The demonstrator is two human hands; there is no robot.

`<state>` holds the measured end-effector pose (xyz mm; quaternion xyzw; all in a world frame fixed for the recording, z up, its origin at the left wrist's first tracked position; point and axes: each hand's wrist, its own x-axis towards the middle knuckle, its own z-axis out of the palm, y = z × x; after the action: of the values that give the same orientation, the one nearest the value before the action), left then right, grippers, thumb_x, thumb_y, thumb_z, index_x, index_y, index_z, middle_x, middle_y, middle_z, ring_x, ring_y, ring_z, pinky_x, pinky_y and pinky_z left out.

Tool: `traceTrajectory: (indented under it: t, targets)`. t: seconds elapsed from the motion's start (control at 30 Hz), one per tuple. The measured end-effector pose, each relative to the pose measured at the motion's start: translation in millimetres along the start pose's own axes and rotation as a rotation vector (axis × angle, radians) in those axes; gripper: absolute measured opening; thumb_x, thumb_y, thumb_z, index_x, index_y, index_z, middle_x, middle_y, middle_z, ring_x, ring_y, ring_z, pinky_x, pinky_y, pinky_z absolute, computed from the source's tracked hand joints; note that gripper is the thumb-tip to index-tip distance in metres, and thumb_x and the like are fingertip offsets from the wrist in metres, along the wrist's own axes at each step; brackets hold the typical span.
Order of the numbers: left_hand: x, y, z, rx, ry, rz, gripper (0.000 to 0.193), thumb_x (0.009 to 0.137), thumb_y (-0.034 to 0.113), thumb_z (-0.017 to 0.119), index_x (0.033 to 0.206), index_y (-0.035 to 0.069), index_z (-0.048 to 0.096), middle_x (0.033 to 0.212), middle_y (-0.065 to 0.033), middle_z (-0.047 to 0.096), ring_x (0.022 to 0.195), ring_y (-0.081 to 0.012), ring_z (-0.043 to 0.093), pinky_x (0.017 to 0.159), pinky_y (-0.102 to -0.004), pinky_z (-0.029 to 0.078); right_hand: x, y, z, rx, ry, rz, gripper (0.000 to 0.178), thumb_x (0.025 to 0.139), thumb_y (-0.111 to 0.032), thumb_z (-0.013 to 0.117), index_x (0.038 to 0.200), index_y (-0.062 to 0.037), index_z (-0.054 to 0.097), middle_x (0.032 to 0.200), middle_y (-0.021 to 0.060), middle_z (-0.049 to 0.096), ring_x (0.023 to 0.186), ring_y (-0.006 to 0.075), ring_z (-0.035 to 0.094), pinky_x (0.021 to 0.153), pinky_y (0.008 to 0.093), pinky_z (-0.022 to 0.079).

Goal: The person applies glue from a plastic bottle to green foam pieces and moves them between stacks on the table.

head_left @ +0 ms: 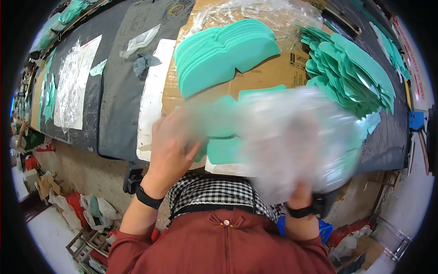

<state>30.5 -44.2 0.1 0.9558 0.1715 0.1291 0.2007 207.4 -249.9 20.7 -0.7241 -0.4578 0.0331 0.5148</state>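
Observation:
My left hand (171,148) grips the left edge of a clear plastic bag (292,137), which is blurred from motion. Under the bag, my right hand (299,192) is mostly hidden; only its wrist with a black band shows, and it seems to hold the bag's lower right. Through the plastic I see flat teal foam pieces (223,150) lying on the bench at its near edge. Both hands are close to my chest, above the bench's front rim.
A neat stack of teal foam pieces (223,57) rests on brown cardboard (269,75). A fanned pile of teal pieces (351,75) lies at the right. Crumpled clear plastic (260,13) sits behind. A white board (153,98) and dark grey mats (123,86) cover the left bench.

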Motion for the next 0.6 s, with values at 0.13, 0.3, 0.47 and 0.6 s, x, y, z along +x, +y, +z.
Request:
traceTrajectory:
  t: [0.13, 0.3, 0.47, 0.6]
  targets:
    - [0, 4, 10, -0.036, 0.082, 0.02, 0.05, 0.08, 0.009, 0.083, 0.129, 0.01, 0.07, 0.134, -0.0088, 0.066, 0.133, -0.0343, 0.057, 0.109, -0.0463, 0.041, -11, 8, -52, -0.127, 0.186, 0.195, 0.06, 0.079, -0.013, 0.08, 0.133, 0.0032, 0.06, 0.12, 0.0217, 0.07, 0.106, 0.0378, 0.07, 0.089, 0.0424, 0.056]
    - [2, 10, 11, -0.023, 0.104, 0.052, 0.046, 0.081, 0.008, 0.082, 0.126, 0.011, 0.072, 0.131, -0.0082, 0.066, 0.132, -0.033, 0.055, 0.107, -0.046, 0.042, 8, -10, 19, 0.11, 0.049, 0.03, 0.06, 0.074, -0.01, 0.08, 0.13, 0.0043, 0.062, 0.114, 0.0239, 0.069, 0.099, 0.0421, 0.069, 0.086, 0.0417, 0.056]
    - [-9, -1, 4, -0.029, 0.116, -0.039, 0.042, 0.08, 0.007, 0.081, 0.121, 0.015, 0.076, 0.117, -0.0051, 0.067, 0.115, -0.0291, 0.059, 0.1, -0.0437, 0.043, 33, 2, 6, -0.01, 0.059, 0.07, 0.06, 0.072, -0.009, 0.081, 0.128, 0.0048, 0.062, 0.111, 0.0252, 0.069, 0.095, 0.0444, 0.069, 0.084, 0.0415, 0.056]
    - [-10, -2, 8, -0.04, 0.163, -0.045, 0.038, 0.08, 0.004, 0.08, 0.116, 0.013, 0.076, 0.109, -0.0038, 0.067, 0.107, -0.0274, 0.06, 0.097, -0.0439, 0.043, 17, 14, -55, -0.15, 0.214, 0.183, 0.059, 0.072, -0.009, 0.081, 0.127, 0.0045, 0.063, 0.11, 0.025, 0.07, 0.094, 0.0438, 0.069, 0.083, 0.0417, 0.057]
